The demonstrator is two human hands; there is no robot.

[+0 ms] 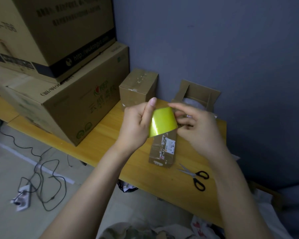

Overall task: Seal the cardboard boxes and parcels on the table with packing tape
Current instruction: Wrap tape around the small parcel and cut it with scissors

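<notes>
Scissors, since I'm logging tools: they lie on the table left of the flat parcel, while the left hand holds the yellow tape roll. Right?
No: the head view shows the scissors on the table right of the flat parcel. The left hand does hold the yellow tape roll.

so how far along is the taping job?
Done: the small box by the wall shows tape across its top. In hand: the left hand grips the yellow tape roll, the right hand is at its edge; no strip visibly pulled. Apparently left: the open-flapped box and the long parcel. The scissors lie beside it.
</notes>
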